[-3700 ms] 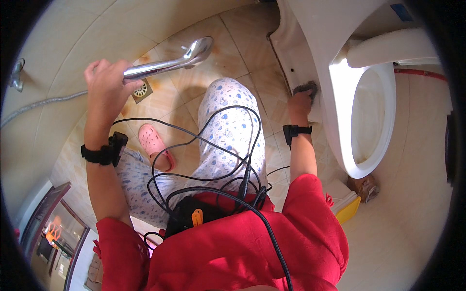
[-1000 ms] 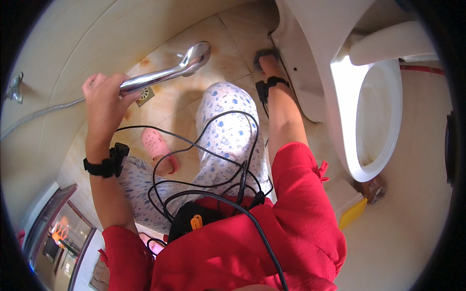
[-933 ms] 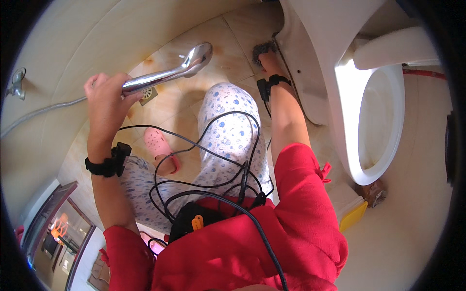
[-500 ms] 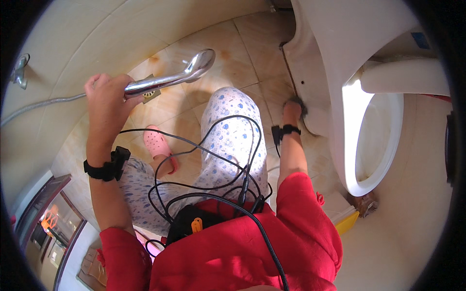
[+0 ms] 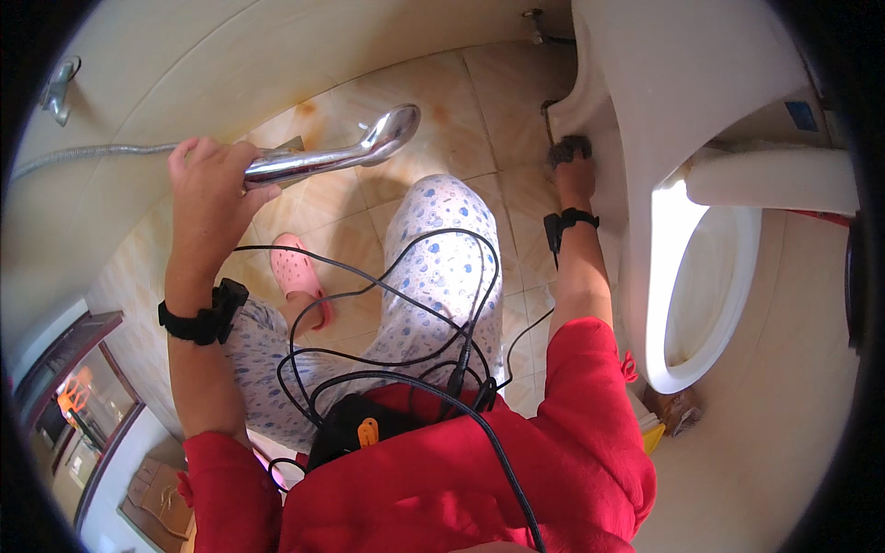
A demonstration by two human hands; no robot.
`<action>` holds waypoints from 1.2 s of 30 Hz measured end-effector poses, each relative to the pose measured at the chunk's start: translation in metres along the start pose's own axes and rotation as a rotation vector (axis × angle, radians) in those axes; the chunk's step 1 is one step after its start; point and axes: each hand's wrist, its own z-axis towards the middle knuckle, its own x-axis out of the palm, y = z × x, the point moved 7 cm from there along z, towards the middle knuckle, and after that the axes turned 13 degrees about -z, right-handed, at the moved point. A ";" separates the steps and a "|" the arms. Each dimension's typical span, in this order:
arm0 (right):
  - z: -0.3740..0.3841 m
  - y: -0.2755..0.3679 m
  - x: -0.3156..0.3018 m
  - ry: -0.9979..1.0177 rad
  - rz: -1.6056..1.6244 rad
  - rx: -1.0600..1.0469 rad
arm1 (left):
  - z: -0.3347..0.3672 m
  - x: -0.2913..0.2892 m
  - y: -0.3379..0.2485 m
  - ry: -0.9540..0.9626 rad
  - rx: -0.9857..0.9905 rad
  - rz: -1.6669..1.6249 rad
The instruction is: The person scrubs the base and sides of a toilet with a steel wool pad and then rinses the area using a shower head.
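Pad (image 5: pixel 570 148) moved forward beside toilet (image 5: pixel 641 120), cables (image 5: pixel 458 376) across lap (image 5: pixel 441 276).

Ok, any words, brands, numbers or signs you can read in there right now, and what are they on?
No text can be read.
Orange tag on the black pouch: faint marks, too small to read.
Blue patch by the toilet: too small to tell whether anything is printed on it.
Shower head: no lettering that I can make out.
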 end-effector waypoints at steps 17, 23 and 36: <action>0.019 0.120 0.006 -0.064 -0.064 -0.092 | -0.008 -0.011 0.040 -0.024 -0.045 -0.014; 0.025 0.100 0.008 -0.068 -0.176 -0.200 | -0.001 -0.014 0.033 -0.035 -0.015 0.010; 0.094 0.098 0.034 0.258 -0.297 -0.194 | 0.021 0.004 0.019 0.010 -0.060 -0.046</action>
